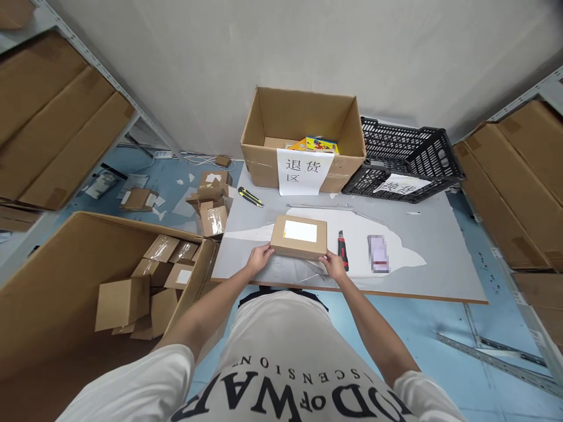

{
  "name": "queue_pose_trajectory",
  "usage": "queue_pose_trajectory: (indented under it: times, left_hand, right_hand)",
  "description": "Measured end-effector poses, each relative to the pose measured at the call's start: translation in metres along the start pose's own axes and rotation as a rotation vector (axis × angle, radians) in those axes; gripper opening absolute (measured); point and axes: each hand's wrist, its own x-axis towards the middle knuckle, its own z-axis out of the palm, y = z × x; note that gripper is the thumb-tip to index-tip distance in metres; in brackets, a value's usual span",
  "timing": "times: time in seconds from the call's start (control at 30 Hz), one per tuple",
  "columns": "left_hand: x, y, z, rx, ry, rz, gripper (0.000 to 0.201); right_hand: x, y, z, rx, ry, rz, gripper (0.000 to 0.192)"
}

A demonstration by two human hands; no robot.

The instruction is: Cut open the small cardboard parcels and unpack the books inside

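A closed brown cardboard box (297, 245) with a white label (299, 231) on top sits on the table in front of me. My left hand (260, 258) grips its near left corner, and my right hand (332, 264) grips its near right corner. Just right of the box lies a red and black utility knife (343, 251). Farther right is a flat, pale purple item (379, 254), blurred in the picture. A yellow and black utility knife (250, 197) rests near the table's far left corner.
On the table (457, 264) stand a large open carton (259, 167) with colourful packages and a black plastic crate (413, 158), both with paper signs. A big carton (53, 264) of small boxes stands at left. Shelves of cartons (523, 176) flank both sides.
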Motion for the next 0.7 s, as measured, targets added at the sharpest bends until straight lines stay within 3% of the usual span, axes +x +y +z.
queue_pose_trajectory:
  times: [0.2, 0.37, 0.5, 0.7]
  left_hand:
    - [0.007, 0.034, -0.011, 0.109, 0.096, 0.106, 0.040]
    - [0.027, 0.065, -0.021, 0.282, 0.133, 0.022, 0.040]
    - [0.041, 0.075, -0.024, 0.359, 0.142, -0.044, 0.038]
    - [0.054, 0.073, -0.018, 0.412, 0.148, -0.120, 0.037]
  right_hand:
    - [0.013, -0.021, -0.037, -0.059, 0.013, -0.085, 0.038]
    - [0.031, -0.042, -0.060, -0.042, 0.067, -0.084, 0.036]
    - [0.046, -0.047, -0.064, 0.006, 0.004, 0.014, 0.036]
    - [0.061, -0.041, -0.054, 0.026, -0.017, 0.078, 0.035]
